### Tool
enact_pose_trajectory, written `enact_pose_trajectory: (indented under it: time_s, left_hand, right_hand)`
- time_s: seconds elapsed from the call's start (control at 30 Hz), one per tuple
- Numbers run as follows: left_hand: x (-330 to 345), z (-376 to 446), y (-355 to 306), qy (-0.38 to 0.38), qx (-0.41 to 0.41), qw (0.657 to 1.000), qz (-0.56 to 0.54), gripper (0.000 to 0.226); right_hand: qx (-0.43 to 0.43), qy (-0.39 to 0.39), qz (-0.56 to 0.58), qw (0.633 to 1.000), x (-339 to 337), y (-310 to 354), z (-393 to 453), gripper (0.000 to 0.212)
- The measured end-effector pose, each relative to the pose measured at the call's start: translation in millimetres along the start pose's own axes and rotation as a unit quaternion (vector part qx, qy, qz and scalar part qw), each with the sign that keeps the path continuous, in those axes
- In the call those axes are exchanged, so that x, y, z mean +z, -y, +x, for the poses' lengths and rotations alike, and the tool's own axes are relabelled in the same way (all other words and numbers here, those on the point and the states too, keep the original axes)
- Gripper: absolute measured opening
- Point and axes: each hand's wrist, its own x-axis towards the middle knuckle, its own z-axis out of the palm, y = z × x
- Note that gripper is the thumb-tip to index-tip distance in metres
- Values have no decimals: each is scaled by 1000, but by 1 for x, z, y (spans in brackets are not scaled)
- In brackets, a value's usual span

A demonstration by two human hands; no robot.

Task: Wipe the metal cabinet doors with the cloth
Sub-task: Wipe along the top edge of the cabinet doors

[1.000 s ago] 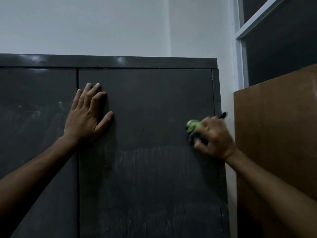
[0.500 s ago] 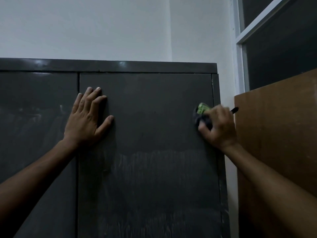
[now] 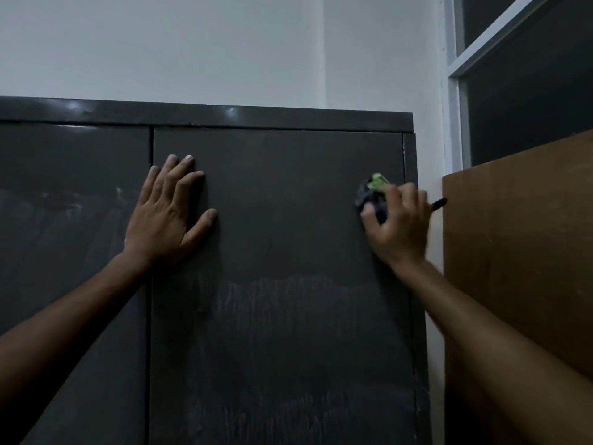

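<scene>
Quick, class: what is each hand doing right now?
Left hand: open, flat against the right cabinet door.
Right hand: holds the bunched cloth against that door.

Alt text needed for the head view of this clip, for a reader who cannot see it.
A person's right hand grips a dark and green cloth against the upper right of a grey metal cabinet door, while the left hand presses flat near the seam with the left door. A brown board stands to the right.

Cloth (image 3: 372,195) mostly behind fingers (image 3: 406,200).
</scene>
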Motion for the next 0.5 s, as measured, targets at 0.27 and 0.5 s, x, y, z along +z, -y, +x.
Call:
enact_pose_trajectory:
  time_s: [0.27,0.5]
  left_hand:
    - [-9,-2,10,47,23,998,-19,78]
    - [-28,-5,34,64,99,992,-48,63]
  right_hand:
    - [-317,114,21,941,-1,22,-54,30]
    - [-81,2,31,996,37,136,-14,27]
